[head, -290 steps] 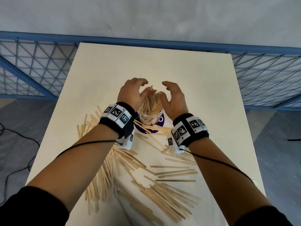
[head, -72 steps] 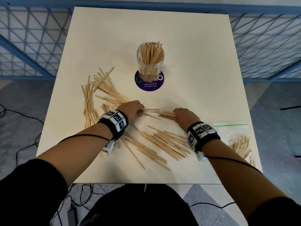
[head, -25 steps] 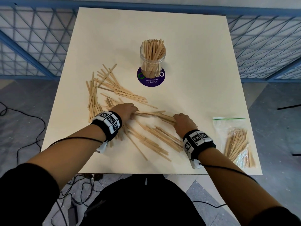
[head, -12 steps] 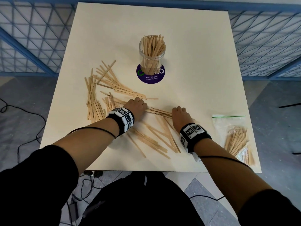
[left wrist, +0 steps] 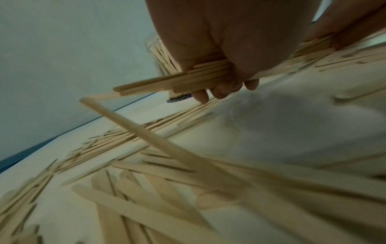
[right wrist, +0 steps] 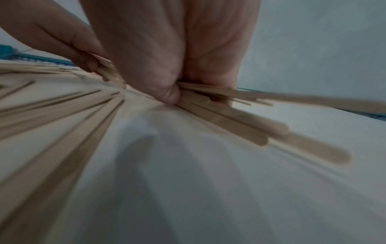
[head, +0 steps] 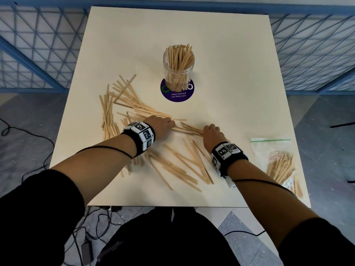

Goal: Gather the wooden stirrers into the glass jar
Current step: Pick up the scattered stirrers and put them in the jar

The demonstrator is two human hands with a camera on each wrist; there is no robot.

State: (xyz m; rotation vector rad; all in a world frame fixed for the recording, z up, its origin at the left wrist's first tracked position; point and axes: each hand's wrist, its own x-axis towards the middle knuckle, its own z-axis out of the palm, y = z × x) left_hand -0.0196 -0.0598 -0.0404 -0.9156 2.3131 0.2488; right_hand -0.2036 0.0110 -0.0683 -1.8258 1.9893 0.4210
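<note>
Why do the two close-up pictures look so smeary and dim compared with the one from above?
Head view: evenly lit and sharp, though the wide lens bows the table edges. Left wrist view: the left hand and its bundle of stirrers read fairly clearly, while the loose stirrers nearest the lens are blurred. Right wrist view: dim, the right hand shadowing the table, stirrers streaked.
</note>
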